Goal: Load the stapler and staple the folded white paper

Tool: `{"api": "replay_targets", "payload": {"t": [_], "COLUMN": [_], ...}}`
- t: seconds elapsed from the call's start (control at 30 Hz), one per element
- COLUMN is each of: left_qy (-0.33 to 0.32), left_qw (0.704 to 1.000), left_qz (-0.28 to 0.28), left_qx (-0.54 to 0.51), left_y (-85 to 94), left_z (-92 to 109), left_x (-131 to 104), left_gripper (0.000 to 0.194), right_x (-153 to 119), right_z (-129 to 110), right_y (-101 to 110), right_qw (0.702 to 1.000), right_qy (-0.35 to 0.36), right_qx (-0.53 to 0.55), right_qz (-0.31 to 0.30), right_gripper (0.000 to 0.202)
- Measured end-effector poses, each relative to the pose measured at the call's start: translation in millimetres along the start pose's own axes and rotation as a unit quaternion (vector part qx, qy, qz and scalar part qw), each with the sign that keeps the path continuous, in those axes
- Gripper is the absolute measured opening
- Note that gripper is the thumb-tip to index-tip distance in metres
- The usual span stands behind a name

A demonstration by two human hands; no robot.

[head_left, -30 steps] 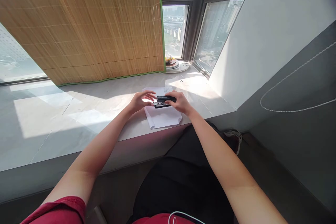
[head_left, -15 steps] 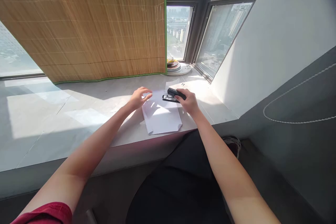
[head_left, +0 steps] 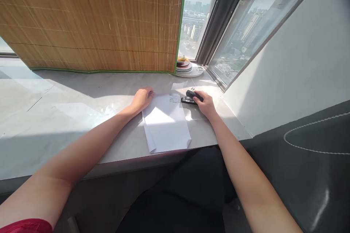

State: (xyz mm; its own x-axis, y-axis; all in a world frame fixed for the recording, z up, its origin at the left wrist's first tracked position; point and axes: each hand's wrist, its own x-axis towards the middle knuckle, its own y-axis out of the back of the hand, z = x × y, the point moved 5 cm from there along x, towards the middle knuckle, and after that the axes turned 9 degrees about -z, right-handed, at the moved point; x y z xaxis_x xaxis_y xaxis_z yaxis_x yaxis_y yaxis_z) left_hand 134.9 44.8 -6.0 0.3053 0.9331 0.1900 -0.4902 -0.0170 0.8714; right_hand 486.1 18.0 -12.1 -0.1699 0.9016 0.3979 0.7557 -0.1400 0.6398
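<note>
A black stapler point(head_left: 189, 98) is gripped in my right hand point(head_left: 207, 105), just beyond the right edge of the white paper sheets point(head_left: 168, 129). My left hand point(head_left: 142, 99) is closed at the sheets' upper left corner, thumb and fingers together on the edge. The sheets lie near the front of the ledge, their lower corners curled. Printed marks show near their top right. Some of the left fingertips are hidden.
The pale window ledge point(head_left: 68, 116) runs across the view. A bamboo blind point(head_left: 104, 22) hangs behind it. Stacked plates point(head_left: 188, 68) stand in the window corner, and several small dark pieces point(head_left: 192, 89) lie behind the stapler. A beaded cord point(head_left: 306, 149) hangs at the right.
The stapler in my right hand has moved right, off the sheets and down toward the ledge. My left hand has closed at the paper's corner. The view has shifted.
</note>
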Motion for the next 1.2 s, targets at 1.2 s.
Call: {"api": "replay_targets", "payload": {"t": [1.2], "left_qy": [0.010], "left_qw": [0.991], "left_qz": [-0.013], "left_qx": [-0.132], "left_y": [7.4], "left_z": [6], "left_x": [-6], "left_gripper": [0.017], "right_x": [21], "right_z": [-62], "right_y": [-60], "right_qw": [0.976], "right_qy": [0.108], "right_qx": [-0.150], "right_qz": [-0.113], "right_gripper": [0.044]}}
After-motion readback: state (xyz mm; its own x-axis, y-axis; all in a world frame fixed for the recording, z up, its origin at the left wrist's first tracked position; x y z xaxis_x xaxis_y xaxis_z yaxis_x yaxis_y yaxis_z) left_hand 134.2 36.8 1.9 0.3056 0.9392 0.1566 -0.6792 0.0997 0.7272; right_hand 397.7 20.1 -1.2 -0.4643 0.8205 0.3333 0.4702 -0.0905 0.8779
